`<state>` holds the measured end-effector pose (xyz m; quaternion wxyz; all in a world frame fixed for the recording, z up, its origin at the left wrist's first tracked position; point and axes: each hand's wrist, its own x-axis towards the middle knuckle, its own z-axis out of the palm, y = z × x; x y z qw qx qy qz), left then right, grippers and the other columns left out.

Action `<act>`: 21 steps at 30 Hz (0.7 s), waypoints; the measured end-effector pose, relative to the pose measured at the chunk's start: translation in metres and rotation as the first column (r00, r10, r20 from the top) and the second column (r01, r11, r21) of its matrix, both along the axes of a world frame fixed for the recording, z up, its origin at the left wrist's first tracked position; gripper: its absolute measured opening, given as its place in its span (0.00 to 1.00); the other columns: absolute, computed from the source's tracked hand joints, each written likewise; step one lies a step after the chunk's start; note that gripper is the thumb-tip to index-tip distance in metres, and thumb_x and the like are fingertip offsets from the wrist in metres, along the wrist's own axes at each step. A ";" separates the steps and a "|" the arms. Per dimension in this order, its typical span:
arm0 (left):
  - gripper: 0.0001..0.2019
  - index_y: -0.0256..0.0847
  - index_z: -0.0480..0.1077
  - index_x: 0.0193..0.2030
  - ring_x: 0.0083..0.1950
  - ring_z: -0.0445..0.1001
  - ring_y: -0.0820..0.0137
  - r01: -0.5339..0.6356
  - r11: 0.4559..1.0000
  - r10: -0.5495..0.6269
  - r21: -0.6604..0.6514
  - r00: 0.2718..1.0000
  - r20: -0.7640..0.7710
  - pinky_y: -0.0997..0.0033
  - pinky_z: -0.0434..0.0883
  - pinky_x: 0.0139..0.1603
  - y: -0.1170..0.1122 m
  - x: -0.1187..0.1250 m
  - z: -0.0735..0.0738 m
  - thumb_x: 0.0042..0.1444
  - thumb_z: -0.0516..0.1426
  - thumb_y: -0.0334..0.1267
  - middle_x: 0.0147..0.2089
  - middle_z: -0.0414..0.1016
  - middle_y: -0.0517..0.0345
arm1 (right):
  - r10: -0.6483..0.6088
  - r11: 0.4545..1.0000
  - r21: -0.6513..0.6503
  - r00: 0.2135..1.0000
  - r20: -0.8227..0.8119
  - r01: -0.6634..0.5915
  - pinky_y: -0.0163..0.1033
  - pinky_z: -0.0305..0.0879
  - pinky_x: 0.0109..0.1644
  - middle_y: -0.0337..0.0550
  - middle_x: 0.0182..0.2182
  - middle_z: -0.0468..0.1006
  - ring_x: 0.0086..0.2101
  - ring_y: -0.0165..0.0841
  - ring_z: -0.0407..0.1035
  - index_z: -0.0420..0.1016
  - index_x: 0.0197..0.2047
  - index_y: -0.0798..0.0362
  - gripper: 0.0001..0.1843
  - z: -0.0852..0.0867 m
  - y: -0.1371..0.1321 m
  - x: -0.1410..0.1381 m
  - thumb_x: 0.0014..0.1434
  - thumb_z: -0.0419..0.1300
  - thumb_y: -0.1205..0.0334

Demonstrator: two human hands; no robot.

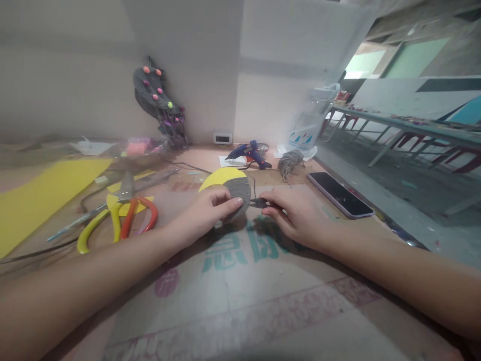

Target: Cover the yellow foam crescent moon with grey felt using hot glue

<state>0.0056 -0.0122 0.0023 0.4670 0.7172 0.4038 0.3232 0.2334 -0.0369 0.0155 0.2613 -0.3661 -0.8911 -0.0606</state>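
A yellow disc [221, 176], its right part covered with rows of grey cord [240, 190], is pinched between the thumb and fingers of my left hand [216, 205]. The disc is tilted up above the table. My right hand [291, 213] is closed round a small dark pointed tool [258, 202]. Its tip points left, at the disc's corded edge; I cannot tell whether they touch. A thin loose strand curves above the tip. Most of the tool is hidden by my fingers.
Behind the disc lies a blue glue gun [250, 153], with a grey cord bundle [290, 163] beside it. A phone [340, 194] lies right. Scissors [124, 210] with red and yellow handles and a yellow sheet [48, 195] lie left. A grey pompom-dotted piece [158, 95] leans on the wall.
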 end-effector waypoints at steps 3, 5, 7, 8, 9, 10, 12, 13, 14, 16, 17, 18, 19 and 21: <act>0.19 0.39 0.66 0.26 0.27 0.61 0.73 -0.013 1.000 0.013 0.015 1.000 -0.005 0.74 0.59 0.28 0.001 -0.001 -0.001 0.56 0.56 0.53 0.25 0.63 0.63 | -0.016 1.000 -0.003 0.999 0.029 0.016 0.37 0.56 0.35 0.45 0.27 0.74 0.30 0.34 0.66 0.74 0.41 0.57 0.13 0.000 0.001 0.001 0.65 0.51 0.60; 0.18 0.39 0.67 0.28 0.28 0.62 0.73 -0.009 1.000 0.010 0.011 1.000 -0.013 0.74 0.60 0.29 0.001 -0.001 -0.002 0.56 0.56 0.52 0.26 0.64 0.63 | -0.027 1.000 -0.001 0.999 0.045 0.027 0.37 0.55 0.35 0.45 0.27 0.74 0.30 0.35 0.66 0.74 0.41 0.57 0.13 0.001 0.002 0.002 0.66 0.51 0.59; 0.18 0.38 0.67 0.28 0.28 0.62 0.73 -0.003 1.000 0.003 0.008 1.000 -0.023 0.74 0.60 0.29 0.001 -0.001 -0.002 0.56 0.56 0.52 0.26 0.65 0.63 | -0.040 0.999 0.000 0.998 0.047 0.040 0.37 0.55 0.35 0.45 0.27 0.74 0.30 0.35 0.66 0.74 0.41 0.57 0.13 0.000 0.003 0.002 0.65 0.51 0.59; 0.18 0.38 0.67 0.28 0.27 0.62 0.73 0.001 1.000 0.000 0.006 1.000 -0.023 0.74 0.60 0.28 0.001 -0.001 -0.002 0.56 0.56 0.52 0.26 0.65 0.63 | -0.046 0.999 0.000 0.998 0.042 0.046 0.37 0.55 0.35 0.45 0.27 0.74 0.30 0.35 0.66 0.74 0.41 0.57 0.13 0.000 0.004 0.002 0.66 0.51 0.59; 0.18 0.38 0.67 0.28 0.27 0.62 0.73 0.004 1.000 -0.004 0.004 1.000 -0.017 0.74 0.60 0.28 0.001 -0.001 -0.002 0.56 0.56 0.52 0.26 0.65 0.63 | -0.049 0.999 -0.004 0.998 0.039 0.049 0.37 0.55 0.35 0.45 0.28 0.75 0.30 0.35 0.66 0.74 0.42 0.57 0.13 0.000 0.004 0.002 0.66 0.51 0.59; 0.18 0.38 0.67 0.28 0.27 0.63 0.73 0.007 1.000 -0.007 -0.002 1.000 -0.010 0.74 0.60 0.28 0.001 -0.001 -0.002 0.56 0.56 0.52 0.26 0.66 0.63 | -0.051 0.999 -0.007 0.998 0.036 0.051 0.37 0.55 0.35 0.45 0.28 0.75 0.30 0.35 0.66 0.74 0.42 0.57 0.13 0.000 0.005 0.002 0.66 0.51 0.59; 0.17 0.38 0.68 0.30 0.26 0.63 0.73 0.010 1.000 -0.010 -0.019 1.000 0.007 0.74 0.60 0.28 0.001 -0.001 -0.003 0.56 0.57 0.52 0.26 0.66 0.63 | -0.050 0.999 -0.005 0.998 0.036 0.050 0.37 0.54 0.34 0.45 0.28 0.75 0.30 0.35 0.66 0.73 0.42 0.56 0.13 0.000 0.006 0.003 0.66 0.51 0.59; 0.17 0.38 0.69 0.31 0.27 0.63 0.73 0.009 1.000 -0.009 -0.024 1.000 0.008 0.74 0.60 0.28 0.002 -0.001 -0.004 0.56 0.57 0.52 0.27 0.67 0.63 | -0.049 0.999 0.001 0.998 0.039 0.048 0.37 0.54 0.34 0.45 0.28 0.75 0.30 0.34 0.66 0.73 0.42 0.57 0.13 -0.001 0.007 0.003 0.66 0.51 0.59; 0.16 0.38 0.69 0.32 0.27 0.64 0.73 0.005 1.000 -0.005 -0.021 1.000 0.005 0.74 0.61 0.28 0.002 -0.001 -0.004 0.56 0.57 0.51 0.27 0.68 0.62 | -0.046 0.999 0.012 0.998 0.042 0.046 0.36 0.54 0.34 0.45 0.27 0.75 0.30 0.34 0.66 0.73 0.41 0.57 0.12 -0.001 0.007 0.003 0.66 0.51 0.59; 0.15 0.38 0.70 0.34 0.28 0.65 0.72 0.001 1.000 -0.001 -0.002 1.000 -0.012 0.73 0.62 0.30 0.003 -0.001 -0.005 0.56 0.56 0.50 0.29 0.69 0.61 | -0.043 0.999 0.032 0.998 0.048 0.042 0.36 0.53 0.34 0.45 0.27 0.74 0.29 0.34 0.65 0.73 0.41 0.57 0.12 -0.001 0.007 0.004 0.66 0.52 0.59; 0.15 0.37 0.71 0.35 0.29 0.65 0.72 0.001 1.000 -0.001 0.007 1.000 -0.018 0.73 0.62 0.31 0.003 -0.001 -0.005 0.56 0.56 0.50 0.29 0.70 0.61 | -0.043 0.999 0.036 0.998 0.052 0.041 0.36 0.53 0.33 0.45 0.27 0.74 0.29 0.34 0.65 0.73 0.41 0.57 0.12 -0.002 0.007 0.004 0.66 0.52 0.59; 0.15 0.37 0.71 0.35 0.29 0.65 0.72 0.005 1.000 -0.004 0.011 1.000 -0.023 0.73 0.62 0.31 0.003 -0.001 -0.004 0.56 0.56 0.49 0.30 0.70 0.61 | -0.042 0.999 0.036 0.997 0.057 0.040 0.36 0.53 0.33 0.44 0.27 0.74 0.29 0.34 0.65 0.74 0.41 0.57 0.12 -0.002 0.007 0.004 0.66 0.52 0.59; 0.15 0.37 0.71 0.35 0.29 0.65 0.72 0.007 1.000 -0.007 0.007 1.000 -0.024 0.72 0.62 0.31 0.003 -0.001 -0.004 0.57 0.56 0.50 0.30 0.70 0.61 | -0.043 0.999 0.034 0.997 0.063 0.041 0.36 0.53 0.33 0.44 0.26 0.74 0.28 0.33 0.64 0.74 0.41 0.57 0.12 -0.002 0.007 0.004 0.66 0.52 0.59; 0.15 0.37 0.71 0.36 0.29 0.65 0.72 0.007 1.000 -0.007 0.001 1.000 -0.026 0.72 0.62 0.31 0.003 -0.001 -0.003 0.56 0.56 0.50 0.30 0.70 0.61 | -0.042 0.999 0.034 0.996 0.076 0.040 0.36 0.52 0.33 0.43 0.26 0.73 0.28 0.33 0.64 0.74 0.40 0.57 0.12 -0.002 0.006 0.003 0.65 0.52 0.60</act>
